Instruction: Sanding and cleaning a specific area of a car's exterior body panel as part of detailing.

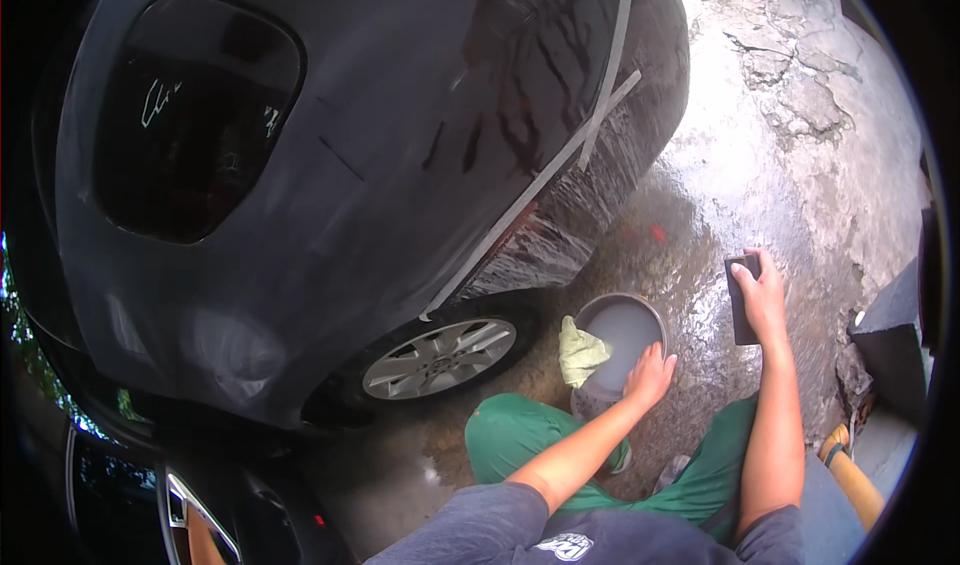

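Observation:
My left hand (652, 377) is at the near right rim of a round grey bucket (662, 317), its fingers closed over the edge. Cloudy grey water (628, 337) fills the bucket. Over its left rim hangs a pale yellow-green cloth (580, 353). My right hand (765, 300) grips a dark, flat rectangular block (740, 310) above the wet floor, right of the bucket. The thumb lies on its upper face, while most of the fingers are hidden behind it.
A dark car (370, 195) with dull, streaked panels fills the left. Masking tape (510, 217) edges clear plastic film (560, 240) above its wheel (440, 358). Wet concrete (700, 215) runs along the right. Another person's foot (838, 440) is at lower right, near a grey box-like object (890, 315).

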The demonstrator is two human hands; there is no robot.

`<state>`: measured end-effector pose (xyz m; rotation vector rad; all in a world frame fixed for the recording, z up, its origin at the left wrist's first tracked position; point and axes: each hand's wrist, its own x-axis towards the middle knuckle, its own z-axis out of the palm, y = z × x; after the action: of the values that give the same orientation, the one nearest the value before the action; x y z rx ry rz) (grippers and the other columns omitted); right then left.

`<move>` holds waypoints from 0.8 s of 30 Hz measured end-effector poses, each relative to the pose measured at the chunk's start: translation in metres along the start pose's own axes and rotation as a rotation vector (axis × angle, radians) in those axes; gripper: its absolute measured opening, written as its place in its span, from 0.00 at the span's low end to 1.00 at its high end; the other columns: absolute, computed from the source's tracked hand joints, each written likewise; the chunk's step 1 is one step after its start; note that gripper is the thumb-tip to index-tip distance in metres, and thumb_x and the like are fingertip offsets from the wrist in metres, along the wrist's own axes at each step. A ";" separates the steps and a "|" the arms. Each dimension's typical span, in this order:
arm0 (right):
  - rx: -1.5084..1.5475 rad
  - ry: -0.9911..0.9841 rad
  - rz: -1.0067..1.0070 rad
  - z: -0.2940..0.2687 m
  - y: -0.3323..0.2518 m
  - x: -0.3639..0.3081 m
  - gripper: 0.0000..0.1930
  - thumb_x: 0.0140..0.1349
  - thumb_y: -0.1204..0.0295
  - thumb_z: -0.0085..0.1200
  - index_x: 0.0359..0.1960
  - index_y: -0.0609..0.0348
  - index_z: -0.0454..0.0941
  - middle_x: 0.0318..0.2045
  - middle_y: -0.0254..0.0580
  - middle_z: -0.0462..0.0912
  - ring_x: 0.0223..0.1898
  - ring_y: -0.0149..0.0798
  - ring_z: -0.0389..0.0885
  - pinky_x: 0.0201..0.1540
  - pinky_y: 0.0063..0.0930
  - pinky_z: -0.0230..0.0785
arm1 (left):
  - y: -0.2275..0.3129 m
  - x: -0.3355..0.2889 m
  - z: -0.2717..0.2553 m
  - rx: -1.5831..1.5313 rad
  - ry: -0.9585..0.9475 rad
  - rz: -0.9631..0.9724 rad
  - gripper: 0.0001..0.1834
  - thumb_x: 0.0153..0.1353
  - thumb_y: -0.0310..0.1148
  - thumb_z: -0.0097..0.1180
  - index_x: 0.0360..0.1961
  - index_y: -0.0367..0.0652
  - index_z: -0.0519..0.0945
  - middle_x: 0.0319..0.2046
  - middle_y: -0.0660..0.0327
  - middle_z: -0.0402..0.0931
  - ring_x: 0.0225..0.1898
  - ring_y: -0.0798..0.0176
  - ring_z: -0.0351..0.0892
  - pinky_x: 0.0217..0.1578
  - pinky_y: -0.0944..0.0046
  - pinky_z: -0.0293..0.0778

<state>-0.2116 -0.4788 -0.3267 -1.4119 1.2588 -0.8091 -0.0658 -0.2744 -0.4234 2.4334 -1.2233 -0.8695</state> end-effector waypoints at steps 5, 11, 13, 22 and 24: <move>-0.001 -0.008 0.006 0.000 0.001 -0.001 0.18 0.63 0.67 0.59 0.52 0.61 0.75 0.33 0.45 0.82 0.33 0.36 0.80 0.39 0.33 0.72 | 0.002 0.001 -0.004 0.032 -0.005 -0.001 0.24 0.72 0.47 0.47 0.53 0.35 0.69 0.52 0.40 0.73 0.55 0.36 0.74 0.54 0.41 0.71; 0.018 -0.005 0.020 -0.002 0.004 0.000 0.18 0.63 0.67 0.59 0.53 0.61 0.74 0.32 0.45 0.82 0.32 0.36 0.80 0.37 0.33 0.73 | 0.001 0.000 0.001 0.026 0.021 0.034 0.24 0.72 0.47 0.48 0.53 0.34 0.70 0.52 0.40 0.73 0.54 0.35 0.74 0.54 0.41 0.71; -0.026 0.004 -0.014 0.001 -0.004 -0.002 0.19 0.63 0.66 0.59 0.53 0.60 0.74 0.31 0.45 0.82 0.31 0.35 0.80 0.37 0.33 0.73 | -0.001 0.000 0.001 0.028 0.035 0.037 0.24 0.72 0.47 0.48 0.53 0.34 0.70 0.52 0.40 0.74 0.55 0.35 0.74 0.54 0.41 0.72; -0.027 -0.086 0.047 0.024 -0.037 -0.021 0.20 0.63 0.65 0.61 0.55 0.57 0.75 0.32 0.47 0.83 0.32 0.38 0.81 0.38 0.35 0.74 | 0.001 0.000 0.000 0.024 0.027 0.032 0.23 0.71 0.45 0.48 0.52 0.34 0.69 0.50 0.39 0.74 0.53 0.34 0.74 0.53 0.41 0.72; -0.006 -0.100 0.001 0.032 -0.051 -0.034 0.20 0.62 0.65 0.61 0.55 0.57 0.75 0.35 0.51 0.84 0.35 0.42 0.83 0.42 0.37 0.74 | 0.003 0.001 -0.003 0.026 0.033 0.021 0.23 0.71 0.45 0.49 0.52 0.34 0.70 0.50 0.40 0.74 0.53 0.35 0.74 0.52 0.40 0.72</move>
<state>-0.1758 -0.4420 -0.2800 -1.4384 1.1860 -0.7252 -0.0656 -0.2768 -0.4201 2.4402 -1.2538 -0.8087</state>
